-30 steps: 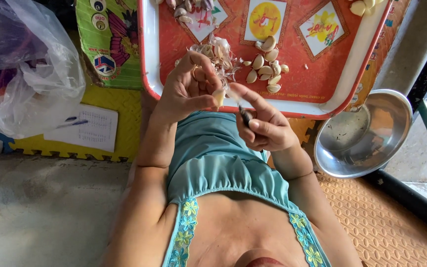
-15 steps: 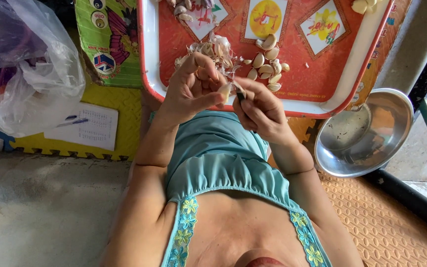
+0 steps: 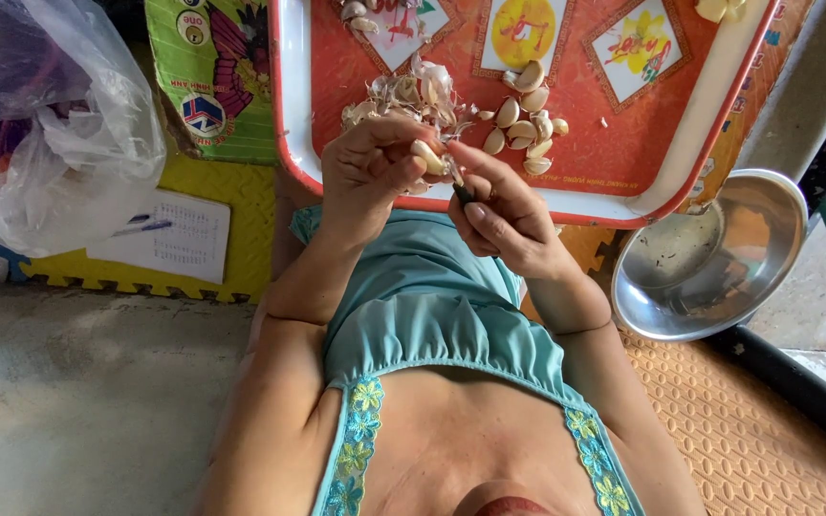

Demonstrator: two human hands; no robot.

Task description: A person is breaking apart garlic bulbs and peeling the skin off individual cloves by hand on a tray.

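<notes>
My left hand (image 3: 367,170) pinched a garlic clove (image 3: 426,156) between the thumb and the fingers, just over the near rim of the red tray (image 3: 623,153). My right hand (image 3: 501,212) was closed around a small knife (image 3: 460,187) with a dark handle, and its forefinger lay stretched along the top, toward the clove. The tip of the knife touched the clove (the blade itself was mostly hidden by my fingers). Both hands were close together, above my lap.

On the tray, just behind my hands, lay a heap of dry garlic skins (image 3: 413,96), and beside it, to the right, a small group of peeled cloves (image 3: 526,129). To the right of the tray, on the floor mat, stood a steel bowl (image 3: 709,258), tilted a little. At the left lay a clear plastic bag (image 3: 50,124), and near it a sheet of paper (image 3: 169,237) with a pen (image 3: 141,227) on it, on a yellow mat (image 3: 231,248).
</notes>
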